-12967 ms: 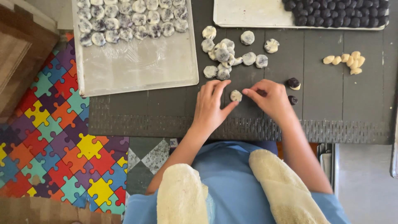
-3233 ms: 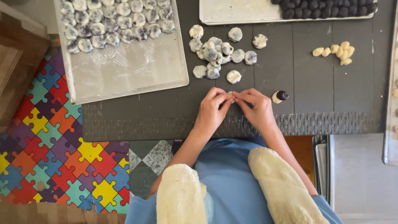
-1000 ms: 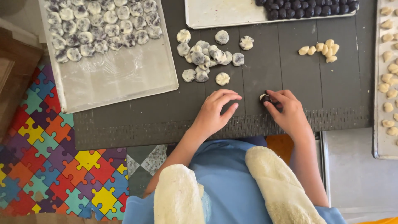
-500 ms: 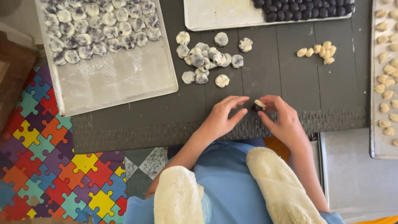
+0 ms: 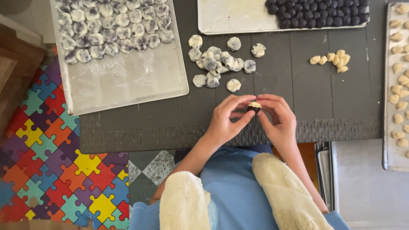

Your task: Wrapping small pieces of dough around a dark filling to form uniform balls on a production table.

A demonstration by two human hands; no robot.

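Pinching from both sides, the left hand and right hand grip a small dough ball between their fingertips, just above the near edge of the dark slatted surface. The ball is roundish, too small to show a clear long axis; its pale dough cap faces up and away from the person, with a dark filling showing beneath. At far left, a metal tray holds rows of floury, mottled balls. Beside it, a loose pile of similar balls lies on the surface, just beyond the hands. A second tray carries smooth dark balls. Further right sits a cluster of pale dough pieces, then another tray of them.
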